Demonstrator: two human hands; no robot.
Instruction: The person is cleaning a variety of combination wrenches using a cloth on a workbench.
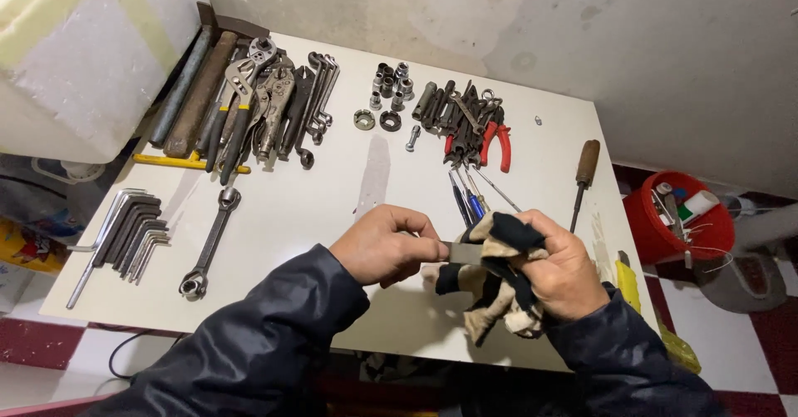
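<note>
My left hand (388, 244) grips one end of a flat grey metal tool (464, 253), held level above the white table (332, 192). My right hand (559, 269) is closed on a black and beige rag (499, 280) wrapped around the tool's other end. Both hands hover over the table's near edge. The tool's ends are hidden inside the hands and the rag.
Hex keys (129, 234) and a spanner (209, 245) lie at the left. Pliers and wrenches (249, 105) are piled at the back left, sockets (389, 84) and red-handled pliers (490, 138) at the back. A wooden-handled tool (583, 176) lies right. A red bucket (677, 217) stands on the floor.
</note>
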